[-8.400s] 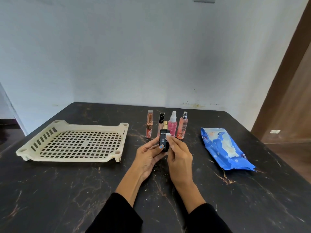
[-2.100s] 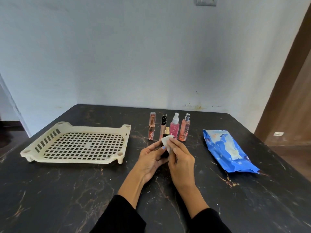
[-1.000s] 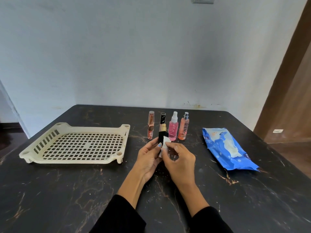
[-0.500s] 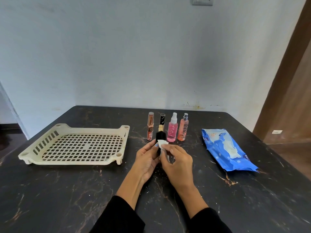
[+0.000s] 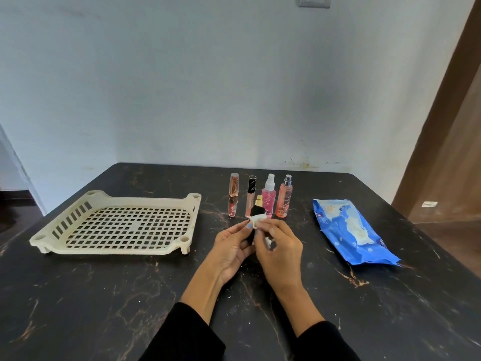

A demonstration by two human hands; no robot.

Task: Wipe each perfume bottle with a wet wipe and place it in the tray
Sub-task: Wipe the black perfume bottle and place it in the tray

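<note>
My left hand [image 5: 230, 246] grips a small black perfume bottle with a gold cap [image 5: 257, 210], held upright over the table's middle. My right hand [image 5: 279, 246] pinches a folded white wet wipe [image 5: 258, 219] against the bottle's right side. Most of the bottle's body is hidden between my fingers. Behind my hands, several more bottles stand in a row: an orange tube [image 5: 233, 195], a slim black-capped tube [image 5: 251, 194], a pink spray bottle [image 5: 269, 196] and a peach spray bottle [image 5: 284, 198]. The cream slotted tray [image 5: 117, 247] lies to the left with nothing in it.
A blue pack of wet wipes [image 5: 351, 230] lies on the right of the black marble table [image 5: 104, 295]. The wall runs close behind the table. A brown door frame [image 5: 442, 113] stands at the far right.
The wipe has slid up and down the black bottle while my left hand turned it. Both hands have stayed in the same spot in front of the bottle row.
</note>
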